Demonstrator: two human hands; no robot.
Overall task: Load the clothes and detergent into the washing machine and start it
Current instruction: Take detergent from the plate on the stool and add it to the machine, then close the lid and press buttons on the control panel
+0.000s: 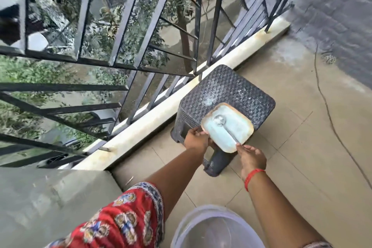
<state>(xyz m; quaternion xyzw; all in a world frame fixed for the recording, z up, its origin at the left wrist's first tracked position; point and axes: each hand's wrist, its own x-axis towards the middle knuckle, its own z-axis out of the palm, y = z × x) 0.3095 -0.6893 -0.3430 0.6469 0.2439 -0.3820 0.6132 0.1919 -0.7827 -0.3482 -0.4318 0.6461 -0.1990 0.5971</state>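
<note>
A shallow rectangular container (pixel 238 136) of pale blue detergent powder sits on the near corner of a dark woven plastic stool (pixel 237 90). A metal spoon (pixel 223 125) lies in the powder, its bowl heaped and its handle pointing toward me. My left hand (pixel 196 139) grips the container's left edge. My right hand (pixel 251 157) pinches the end of the spoon handle at the container's near corner. A clear round lid (pixel 203 227), seemingly the washing machine's, shows at the bottom edge; the machine's drum and the clothes are out of view.
The stool stands on a tiled balcony floor beside a low pale kerb (pixel 153 119) with a dark metal railing (pixel 120 70) above it. A thin cable (pixel 330 119) trails over the floor on the right. A grey concrete ledge (pixel 50 197) fills the lower left.
</note>
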